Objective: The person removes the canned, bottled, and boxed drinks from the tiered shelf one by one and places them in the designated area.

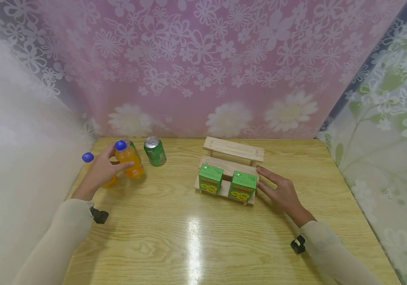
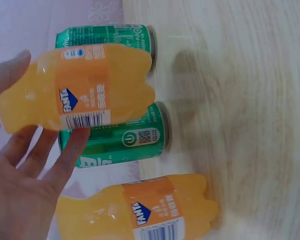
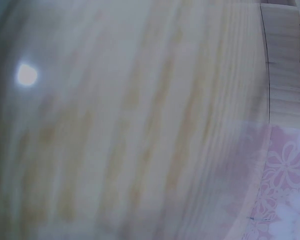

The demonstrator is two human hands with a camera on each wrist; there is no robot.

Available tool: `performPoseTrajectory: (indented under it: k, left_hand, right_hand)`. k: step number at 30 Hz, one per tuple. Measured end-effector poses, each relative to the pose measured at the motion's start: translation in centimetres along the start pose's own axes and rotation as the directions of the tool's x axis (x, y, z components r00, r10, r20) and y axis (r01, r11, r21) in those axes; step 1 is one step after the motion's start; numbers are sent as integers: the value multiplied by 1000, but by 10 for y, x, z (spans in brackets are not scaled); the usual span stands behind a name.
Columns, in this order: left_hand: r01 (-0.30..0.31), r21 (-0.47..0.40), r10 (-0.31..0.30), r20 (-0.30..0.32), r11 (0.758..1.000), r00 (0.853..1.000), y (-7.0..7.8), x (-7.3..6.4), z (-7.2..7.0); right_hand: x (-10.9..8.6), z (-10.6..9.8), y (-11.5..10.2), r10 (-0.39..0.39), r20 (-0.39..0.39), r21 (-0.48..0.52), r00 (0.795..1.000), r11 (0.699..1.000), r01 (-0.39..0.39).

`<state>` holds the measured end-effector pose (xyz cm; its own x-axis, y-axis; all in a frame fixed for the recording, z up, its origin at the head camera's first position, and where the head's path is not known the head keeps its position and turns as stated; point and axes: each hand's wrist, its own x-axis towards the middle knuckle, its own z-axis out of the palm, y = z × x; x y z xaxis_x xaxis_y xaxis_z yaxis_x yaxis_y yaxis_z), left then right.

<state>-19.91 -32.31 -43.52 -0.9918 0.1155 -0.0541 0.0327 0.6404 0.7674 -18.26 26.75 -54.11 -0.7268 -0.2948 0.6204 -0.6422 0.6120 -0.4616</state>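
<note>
My left hand (image 1: pixel 101 169) grips an orange Fanta bottle (image 1: pixel 129 158) with a blue cap, thumb on one side and fingers on the other. In the left wrist view the held bottle (image 2: pixel 85 85) appears raised off the table. A second Fanta bottle (image 2: pixel 140 210) stands beside that hand, partly hidden by it in the head view. Two green cans are close by; one can (image 1: pixel 155 151) is in plain sight, the other mostly behind the held bottle. My right hand (image 1: pixel 284 193) touches the right end of a stepped wooden stand (image 1: pixel 235 148) with its fingertips.
Two green drink cartons, the left carton (image 1: pixel 211 179) and the right carton (image 1: pixel 242 186), sit side by side on the stand's lowest step. The wooden table (image 1: pixel 153 237) meets a pink flowered curtain (image 1: pixel 189 79) behind, with pale cloth at both sides.
</note>
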Motion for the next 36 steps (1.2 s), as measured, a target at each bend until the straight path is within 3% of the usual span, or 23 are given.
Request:
performPoseTrajectory:
  k: [17,36]
  left_hand:
    - [63,69,-57,-92,996,994,-13,-3,16]
    - [93,7,-92,-67,996,993,-17,-7,23]
  right_hand:
    - [1,0,1,-25,-10,-3,1000,1000,25]
    - [0,-1,-2,21,7,8,1000,1000,-21]
